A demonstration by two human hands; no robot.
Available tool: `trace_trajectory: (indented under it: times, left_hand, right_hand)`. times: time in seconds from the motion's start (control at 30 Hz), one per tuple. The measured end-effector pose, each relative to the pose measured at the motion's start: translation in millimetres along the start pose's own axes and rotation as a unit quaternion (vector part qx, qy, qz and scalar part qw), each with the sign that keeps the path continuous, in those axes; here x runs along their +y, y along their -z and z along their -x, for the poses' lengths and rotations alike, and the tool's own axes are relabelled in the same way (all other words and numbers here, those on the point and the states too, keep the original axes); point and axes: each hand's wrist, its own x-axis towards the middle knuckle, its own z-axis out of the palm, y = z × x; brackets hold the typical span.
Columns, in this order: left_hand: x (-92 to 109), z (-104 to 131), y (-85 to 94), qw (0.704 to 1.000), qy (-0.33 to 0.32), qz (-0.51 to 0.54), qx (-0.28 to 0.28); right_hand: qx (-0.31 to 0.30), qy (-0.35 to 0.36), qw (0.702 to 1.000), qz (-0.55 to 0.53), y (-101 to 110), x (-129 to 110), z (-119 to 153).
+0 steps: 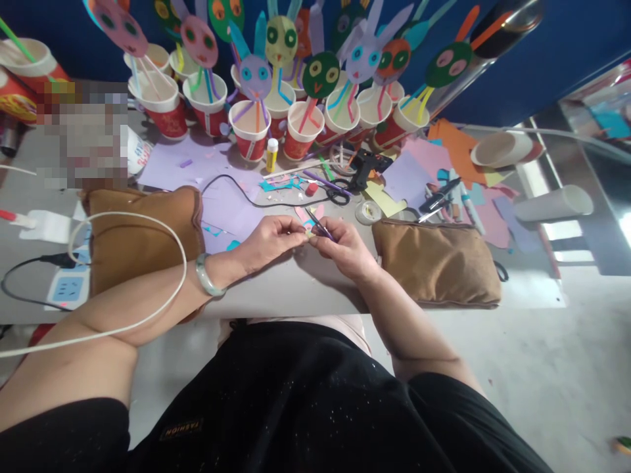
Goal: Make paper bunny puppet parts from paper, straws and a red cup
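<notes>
My left hand (279, 238) is closed in a pinch at the front of the table. Its fingertips hold a tiny yellowish paper piece (309, 234). My right hand (345, 246) meets it there, fingers curled around a slim dark pointed tool (320, 225) whose tip points away and to the left. Whether it is scissors or tweezers I cannot tell. Just beyond the fingertips lie small pink and blue paper pieces, partly hidden by the hands. A red cap (311, 189) and a glue stick (271, 156) are farther back.
Red-and-white paper cups (250, 141) with paper rabbit heads on straws stand along the back. Brown cushions (438, 263) flank the hands. A white cable (183, 263) loops over my left forearm. Purple paper (227, 217), paper scraps, a power strip (69, 287) and tipped cups (557, 202) also lie around.
</notes>
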Motion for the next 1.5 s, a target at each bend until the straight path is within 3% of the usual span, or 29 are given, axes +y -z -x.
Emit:
trace_trajectory:
  times: [0.23, 0.43, 0.63, 0.9, 1.03, 1.33, 1.5]
  left_hand:
    - [-4, -2, 1.8, 0.999, 0.033, 0.036, 0.005]
    - [-3, -5, 2.1, 0.993, 0.045, 0.093, 0.059]
    - [-2, -6, -0.6, 0.989, 0.032, 0.114, 0.091]
    - [-1, -3, -4.5, 0.989, 0.042, 0.113, 0.086]
    - [0, -2, -4.1, 0.990, 0.044, 0.101, 0.082]
    - [-3, -4, 0.5, 0.994, 0.014, 0.084, 0.067]
    - [-2, -2, 2.7, 0.998, -0.008, 0.030, 0.056]
  right_hand:
    - [0.027, 0.001, 0.999, -0.032, -1, 3, 0]
    - [0.088, 0.020, 0.994, -0.058, -13, 8, 0]
    - [0.052, 0.030, 0.998, -0.010, -29, 2, 10]
    - [0.006, 0.042, 0.999, -0.020, -36, 10, 11]
    - [0.007, 0.051, 0.998, -0.029, -34, 11, 10]
    - [0.084, 0.070, 0.994, -0.019, -12, 4, 3]
    - [0.045, 0.056, 0.997, 0.033, 7, -5, 3]
